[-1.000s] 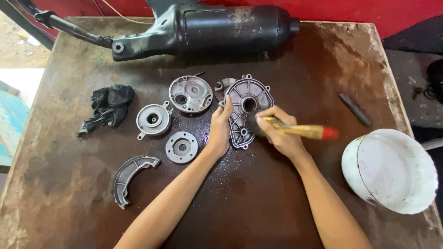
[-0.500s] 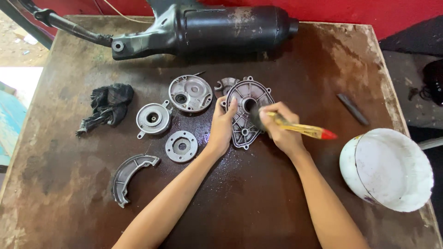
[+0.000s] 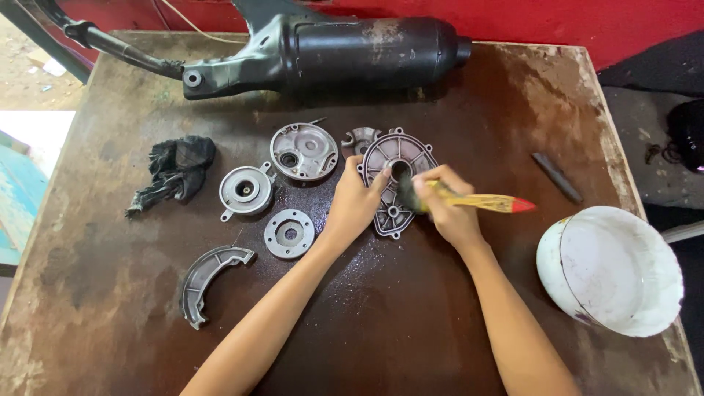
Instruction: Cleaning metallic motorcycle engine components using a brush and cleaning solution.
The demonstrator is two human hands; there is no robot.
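Observation:
A grey metal engine cover (image 3: 400, 158) with a round hole lies flat near the middle of the brown table (image 3: 367, 323). My left hand (image 3: 353, 202) rests on its left edge, fingers pressing it down. My right hand (image 3: 449, 207) grips a paintbrush (image 3: 484, 202) with a yellow handle and red tip. The dark bristles touch the cover just below its hole.
Left of the cover lie a round housing (image 3: 303, 151), a small hub plate (image 3: 246, 191), a ring flange (image 3: 289, 234), a brake shoe (image 3: 207, 280) and a black rag (image 3: 174, 172). A black exhaust muffler (image 3: 345, 51) spans the far edge. A white bowl (image 3: 612, 271) and dark bar (image 3: 556, 177) sit right.
The brush bristles have moved down and left across the cover, from beside the hole to below it. My left hand stays on the cover's edge.

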